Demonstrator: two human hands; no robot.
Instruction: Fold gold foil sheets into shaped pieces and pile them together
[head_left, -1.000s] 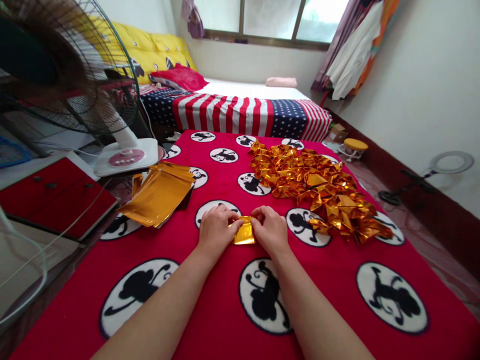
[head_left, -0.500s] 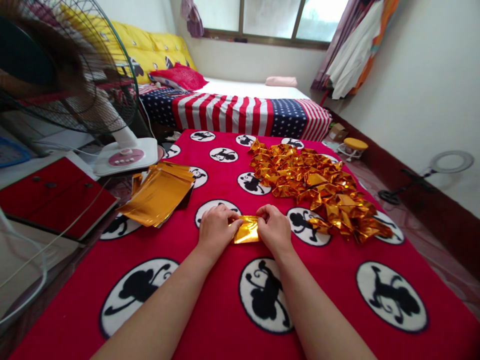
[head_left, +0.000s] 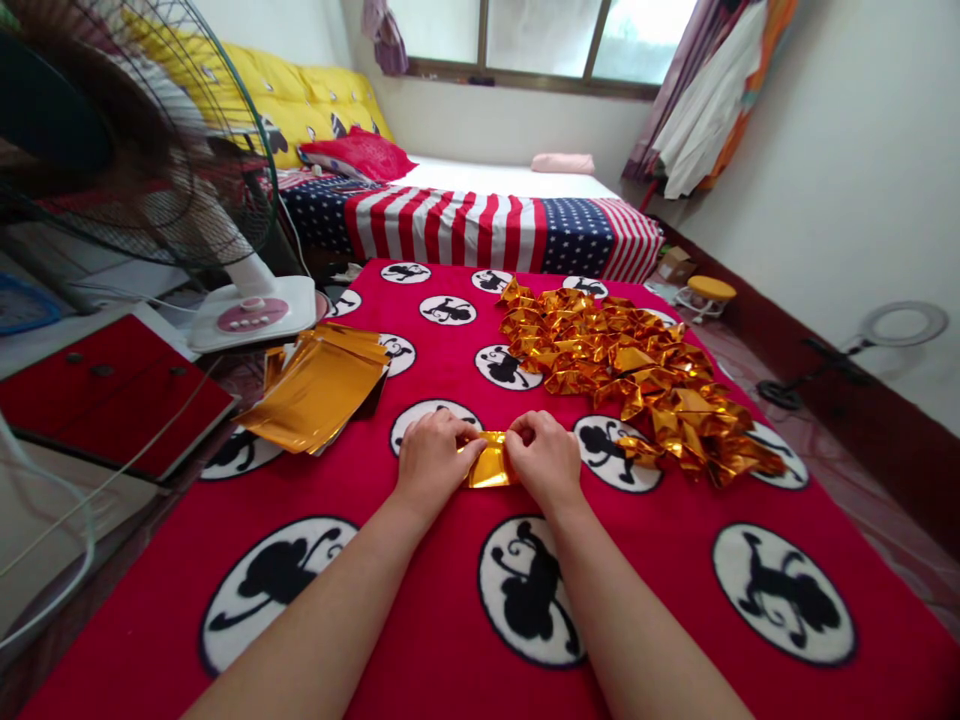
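A small piece of folded gold foil paper (head_left: 491, 462) lies low over the red cloth, its shiny face up. At its left end my left hand (head_left: 433, 455) pinches it between thumb and fingers. My right hand (head_left: 547, 455) is closed on the right end, with the fingertips at the far edge partly hidden. To the left lies a stack of flat gold foil sheets (head_left: 319, 390). On the right a heap of folded gold foil pieces (head_left: 622, 365) spreads over the cloth.
The red cloth (head_left: 420, 620) with monkey figures in white circles covers the surface under my hands. A running fan (head_left: 255, 305) stands at the left beside a red-topped cabinet (head_left: 105, 400). Beyond is a bed (head_left: 480, 225). A yellow stool (head_left: 711, 289) is at the right.
My right hand slid outward to the right along the gold foil paper, then came slightly back left. The left hand has kept its place and its pinch.
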